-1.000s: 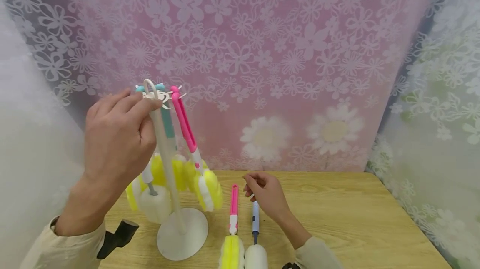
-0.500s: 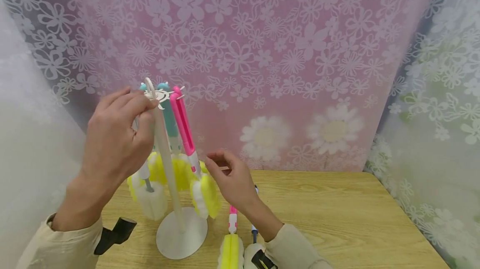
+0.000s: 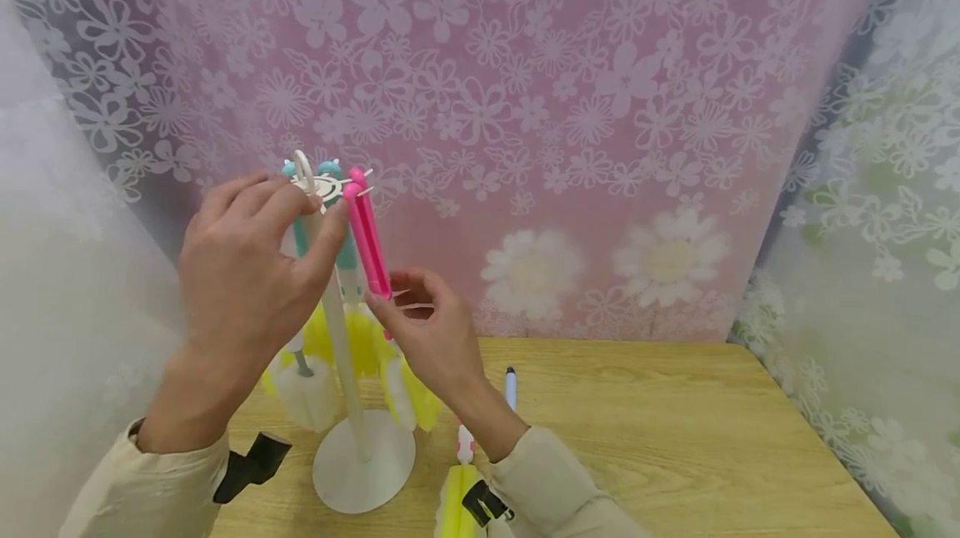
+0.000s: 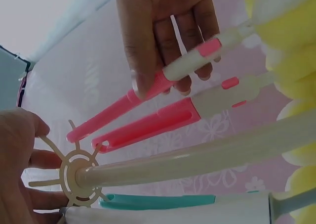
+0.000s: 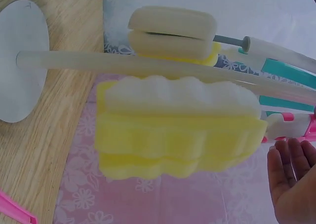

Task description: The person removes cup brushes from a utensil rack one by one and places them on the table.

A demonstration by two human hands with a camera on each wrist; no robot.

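My left hand [image 3: 243, 271] holds the hooked ring [image 3: 327, 186] atop a white stand, its thumb and fingers among the prongs in the left wrist view. Two pink-handled bottle brushes [image 4: 153, 130] hang from it side by side. My right hand [image 3: 438, 338] pinches the nearer pink handle [image 4: 126, 103] low down, thumb on one side and fingers behind. In the right wrist view a yellow and white sponge head [image 5: 177, 130] hangs beside the stand's pole [image 5: 98, 62]. Teal-handled brushes [image 4: 158, 201] and one with a white handle [image 4: 173, 215] hang there too.
The stand's round white base [image 3: 363, 480] rests on a wooden table [image 3: 675, 429]. A yellow sponge brush [image 3: 453, 505] and a blue-handled brush [image 3: 511, 388] lie near the front, partly hidden by my right arm. A flowered pink curtain [image 3: 480, 104] hangs behind.
My right hand has moved left and up, from above the brushes on the table to the hanging pink handle. The left hand stays at the ring, its thumb now stretched out toward the pink handles.
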